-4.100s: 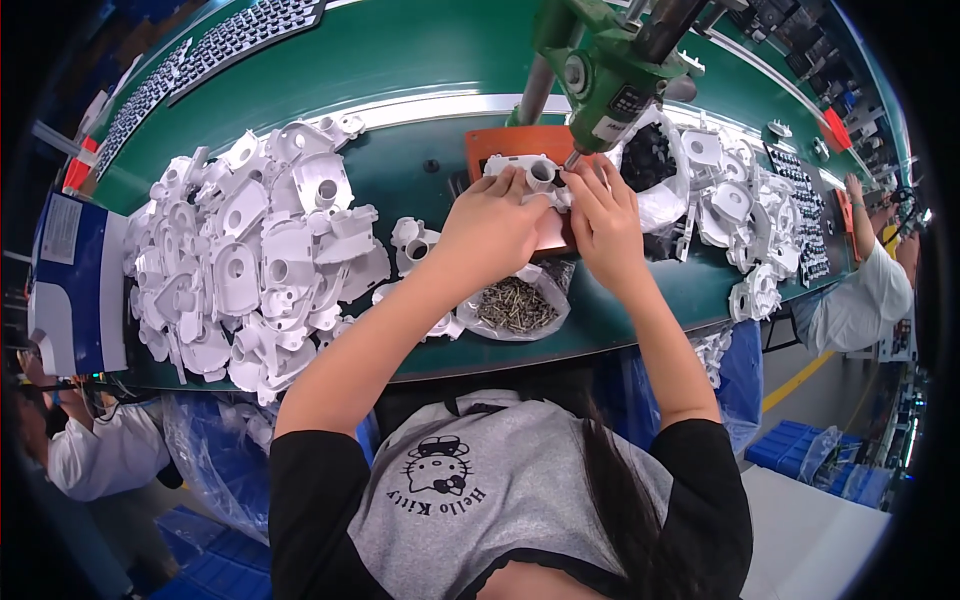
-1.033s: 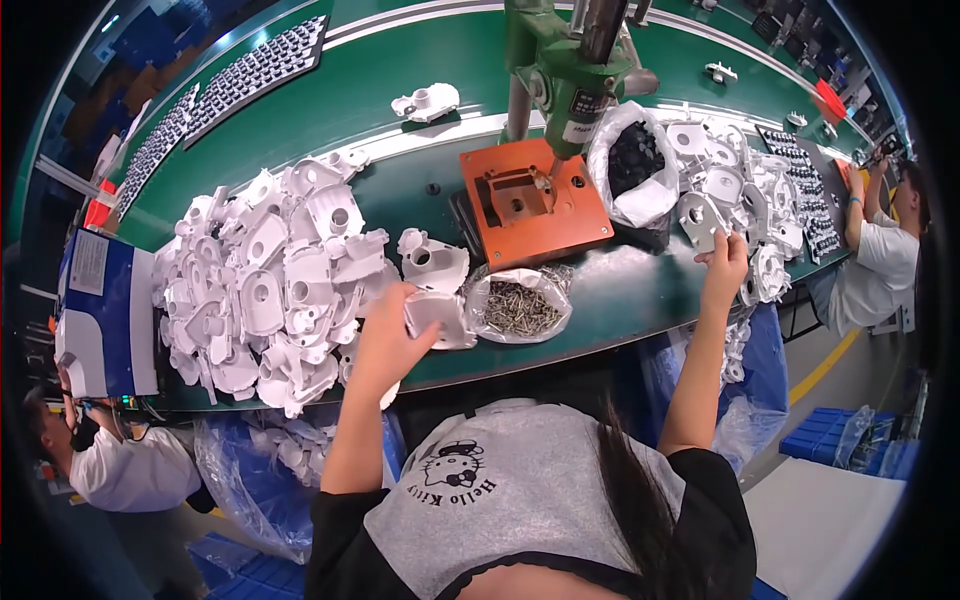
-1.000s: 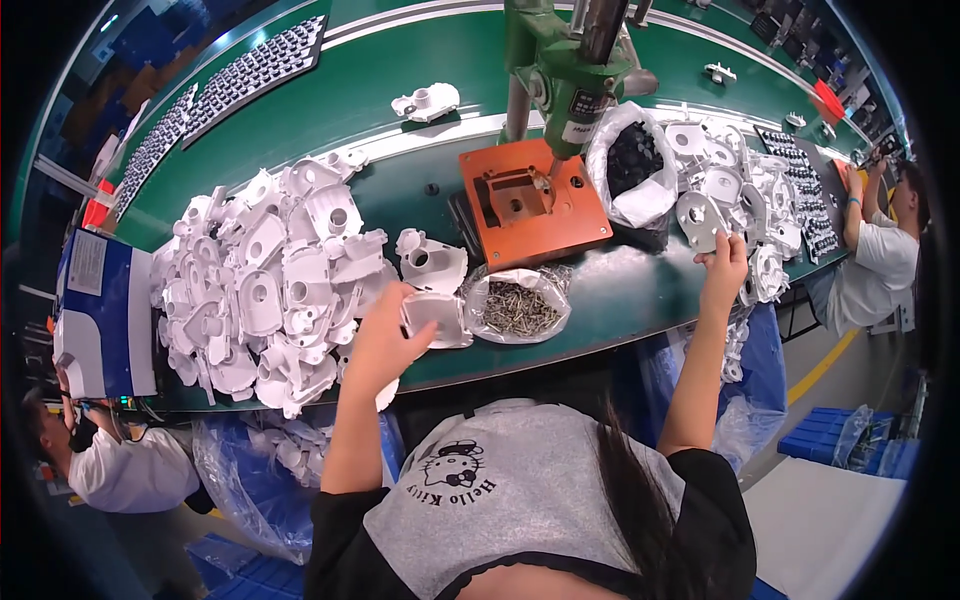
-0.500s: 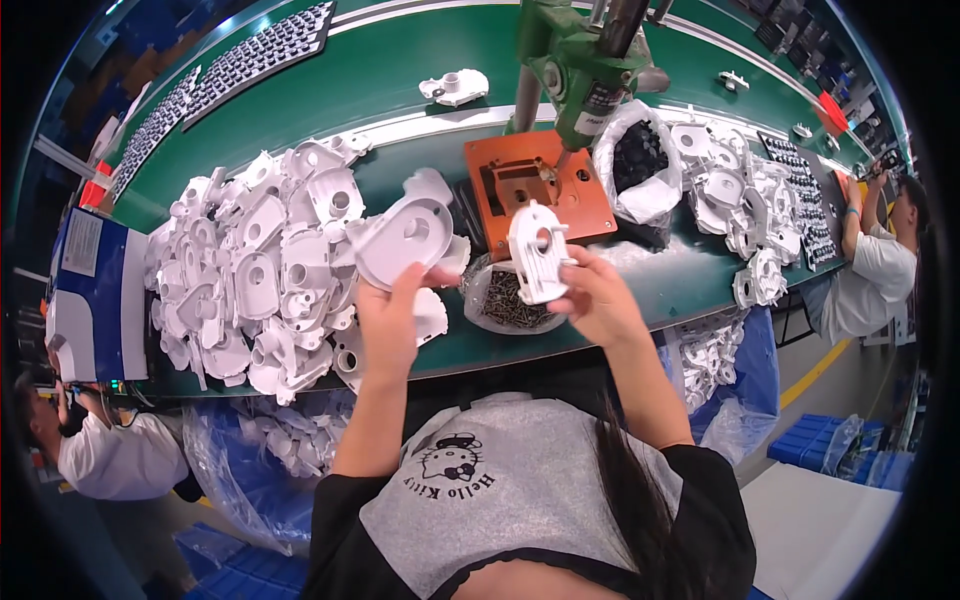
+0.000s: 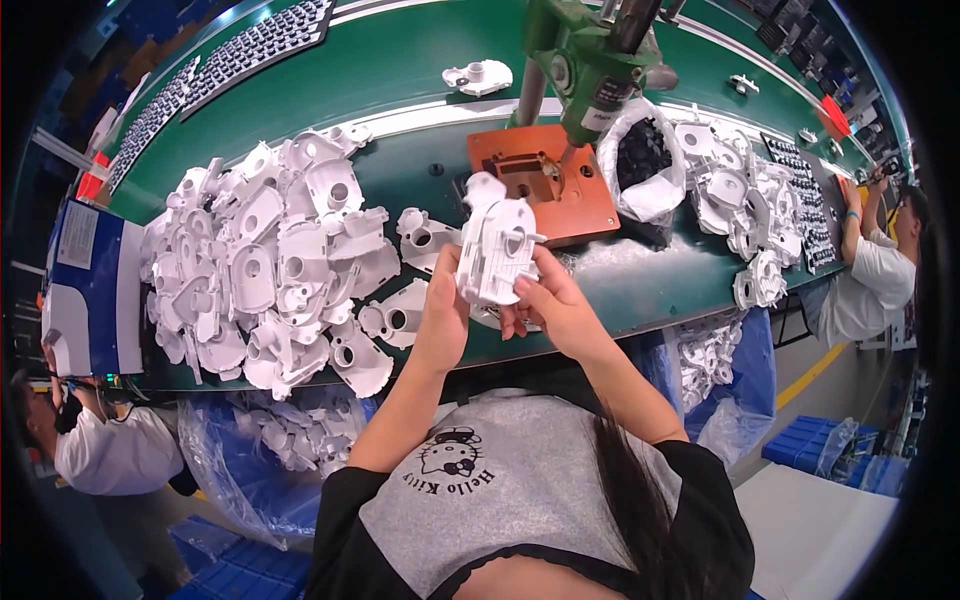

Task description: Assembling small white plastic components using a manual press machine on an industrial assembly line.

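Note:
Both hands have come together in front of the orange fixture (image 5: 590, 215). My left hand (image 5: 443, 310) grips a white plastic housing (image 5: 478, 195) from its left side. Against that piece, my right hand (image 5: 555, 300) holds a white ribbed plastic cover (image 5: 513, 245), thumb on its lower face. The two parts overlap, and whether they are fitted together I cannot tell. The bag of screws is mostly hidden behind my hands. A green press (image 5: 595, 85) stands over the fixture.
A big heap of white housings (image 5: 250, 265) covers the left of the green bench. A bag of black parts (image 5: 643, 160) and another white heap (image 5: 735, 190) lie right. Co-workers sit at both sides. Blue-lined bins (image 5: 260, 470) stand below the bench edge.
My left hand has brought its housing rightward from beside the heap. My right hand has drawn its cover slightly left, and the two parts now meet.

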Motion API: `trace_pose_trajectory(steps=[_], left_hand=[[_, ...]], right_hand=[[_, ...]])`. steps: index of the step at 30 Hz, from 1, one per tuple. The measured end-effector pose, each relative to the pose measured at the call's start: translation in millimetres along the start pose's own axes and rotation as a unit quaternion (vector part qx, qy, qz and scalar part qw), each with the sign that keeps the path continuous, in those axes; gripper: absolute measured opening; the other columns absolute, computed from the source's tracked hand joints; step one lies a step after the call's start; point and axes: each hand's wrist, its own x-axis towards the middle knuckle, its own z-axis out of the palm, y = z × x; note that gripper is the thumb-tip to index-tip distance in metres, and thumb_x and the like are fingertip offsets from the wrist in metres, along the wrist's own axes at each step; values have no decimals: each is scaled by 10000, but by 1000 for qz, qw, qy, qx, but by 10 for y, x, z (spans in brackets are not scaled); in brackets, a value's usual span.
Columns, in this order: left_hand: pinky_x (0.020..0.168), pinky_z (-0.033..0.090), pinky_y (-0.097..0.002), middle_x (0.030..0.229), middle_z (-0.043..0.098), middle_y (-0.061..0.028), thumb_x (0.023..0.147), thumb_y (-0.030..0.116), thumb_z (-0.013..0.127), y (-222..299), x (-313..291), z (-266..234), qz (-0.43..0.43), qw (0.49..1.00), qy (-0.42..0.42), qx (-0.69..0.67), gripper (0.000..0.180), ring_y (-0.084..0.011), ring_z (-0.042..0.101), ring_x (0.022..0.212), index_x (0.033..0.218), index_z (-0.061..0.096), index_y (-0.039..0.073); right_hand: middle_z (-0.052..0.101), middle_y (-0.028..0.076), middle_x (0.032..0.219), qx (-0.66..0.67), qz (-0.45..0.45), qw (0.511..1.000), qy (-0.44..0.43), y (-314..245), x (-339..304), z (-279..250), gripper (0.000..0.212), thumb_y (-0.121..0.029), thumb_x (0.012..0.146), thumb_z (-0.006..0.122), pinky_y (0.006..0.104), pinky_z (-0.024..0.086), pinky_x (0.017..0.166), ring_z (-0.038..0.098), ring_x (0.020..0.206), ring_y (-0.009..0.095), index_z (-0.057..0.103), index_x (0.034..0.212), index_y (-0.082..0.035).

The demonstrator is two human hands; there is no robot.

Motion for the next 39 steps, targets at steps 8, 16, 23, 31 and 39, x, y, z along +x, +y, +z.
trace_pose_trajectory(steps=[8, 16, 23, 31, 39], left_hand=[[760, 446, -257, 984, 570, -112, 951, 268, 430, 27, 5, 117, 32, 993, 59, 102, 301, -128, 555, 848, 1092, 370, 10], [831, 444, -312, 1005, 569, -118, 949, 154, 446, 45, -53, 118, 22, 980, 19, 198, 256, -150, 559, 908, 1142, 356, 12], [821, 473, -332, 1220, 483, -166, 899, 166, 585, -36, -131, 253, 85, 958, -37, 271, 293, -170, 591, 889, 1103, 437, 15], [897, 381, -426, 1185, 532, -183, 751, 55, 652, 257, 166, 136, 196, 734, -85, 645, 325, -349, 536, 1025, 1047, 519, 40], [938, 436, -462, 1130, 559, -274, 767, 73, 547, 5, 1052, 8, 311, 472, -162, 809, 192, -403, 542, 1102, 958, 541, 54]], right_hand=[[610, 81, 822, 17, 4, 1000, 5, 1, -16, -101, 392, -160, 952, 446, 250, 437, 537, 605, 636, 161, 386, 1320, -37], [619, 60, 783, -89, 14, 996, 15, -77, -36, -135, 332, -151, 947, 464, 231, 431, 504, 593, 577, 137, 463, 1252, -20], [597, 9, 732, -157, 24, 984, 77, -64, -58, -107, 268, -129, 938, 497, 215, 447, 508, 565, 564, 76, 530, 1192, -53], [629, 45, 756, -239, -62, 960, 132, -193, -87, -271, 235, -79, 896, 545, 244, 488, 605, 611, 677, 101, 546, 1114, 9], [626, 96, 834, -695, -212, 580, 368, -839, 572, -1727, 178, -124, 772, 640, 379, 471, 719, 597, 809, 281, 642, 937, -58]])
